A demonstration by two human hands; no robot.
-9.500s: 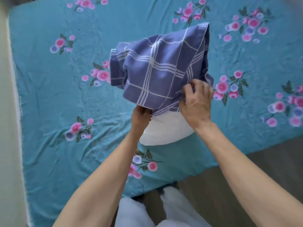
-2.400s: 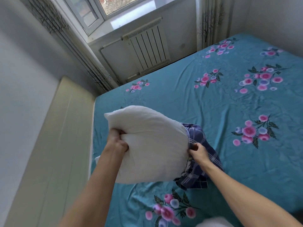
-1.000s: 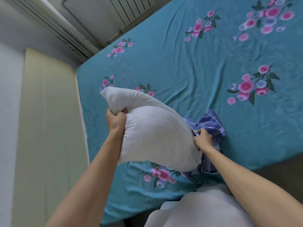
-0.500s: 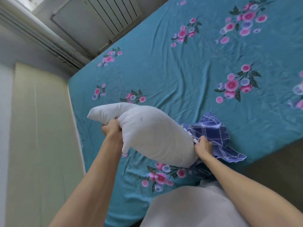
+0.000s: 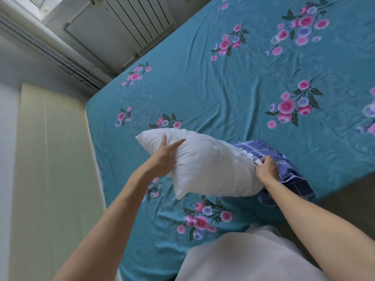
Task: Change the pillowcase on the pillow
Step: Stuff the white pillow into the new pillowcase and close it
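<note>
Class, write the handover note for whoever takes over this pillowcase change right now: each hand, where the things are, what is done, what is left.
Left hand: open, fingers straight against the bare white pillow, held above the bed.
Right hand: pinching fabric where the pillow's end meets the blue plaid pillowcase, bunched on the bed's near edge.
Done: the pillow is almost wholly out of the case.
Left: free that last end, set the plaid case aside, fit a fresh one; none is in view.

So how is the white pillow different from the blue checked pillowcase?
The white pillow is plain and puffy; the blue checked pillowcase is patterned, limp and crumpled. The left hand lies with straight fingers on the pillow, while the right hand pinches at the pillowcase. Both are soft cloth on the bed.
</note>
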